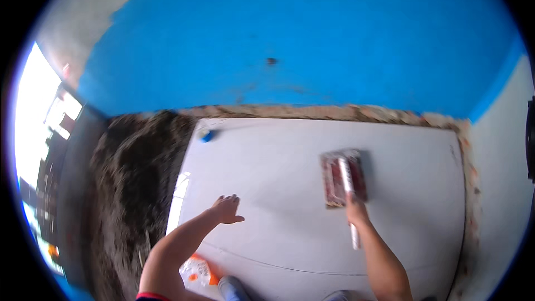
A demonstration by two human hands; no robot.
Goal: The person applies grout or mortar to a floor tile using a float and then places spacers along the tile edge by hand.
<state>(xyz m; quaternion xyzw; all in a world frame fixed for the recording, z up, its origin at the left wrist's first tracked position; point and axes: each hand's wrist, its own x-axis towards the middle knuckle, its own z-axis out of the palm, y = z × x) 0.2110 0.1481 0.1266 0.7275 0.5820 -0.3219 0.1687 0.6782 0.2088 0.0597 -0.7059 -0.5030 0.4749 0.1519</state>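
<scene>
My right hand (pixel 355 212) grips the long white handle (pixel 346 175) of a tool with a broad, rectangular reddish-brown head (pixel 333 187), which is over the right part of a large white tile (pixel 278 173). My left hand (pixel 227 209) is open, fingers apart, over the tile's left part; whether it touches the surface I cannot tell. A small blue round object (pixel 205 135) sits near the tile's upper left corner. An orange and white plastic bag (pixel 203 272) lies by my left forearm.
Dark loose mortar or sand (pixel 125 173) lines the left side. A blue-painted wall (pixel 312 33) rises behind the tile, a pale wall (pixel 496 150) at the right. A bright opening (pixel 39 95) is at far left. My shoes (pixel 231 289) show at the lower edge.
</scene>
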